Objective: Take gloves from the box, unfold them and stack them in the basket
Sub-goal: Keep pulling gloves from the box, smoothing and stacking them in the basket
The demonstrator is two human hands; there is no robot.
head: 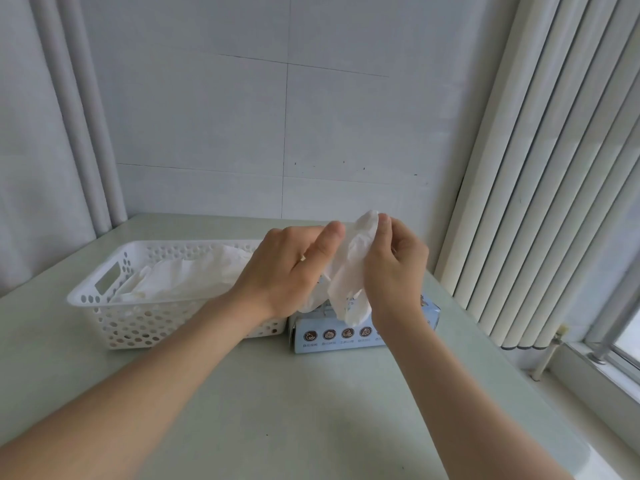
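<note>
The white basket, holding flattened gloves, sits on the counter at 9 o'clock from the 2 hands. The left hand, nearer the basket, pinches the left edge of a crumpled glove between thumb and fingers. The glove hangs with its long axis from 12 to 6 o'clock, just above the box. The right hand, at its 3 o'clock, pinches its top with curled fingers. I judge spreading comes first, then a carry toward 9 o'clock.
</note>
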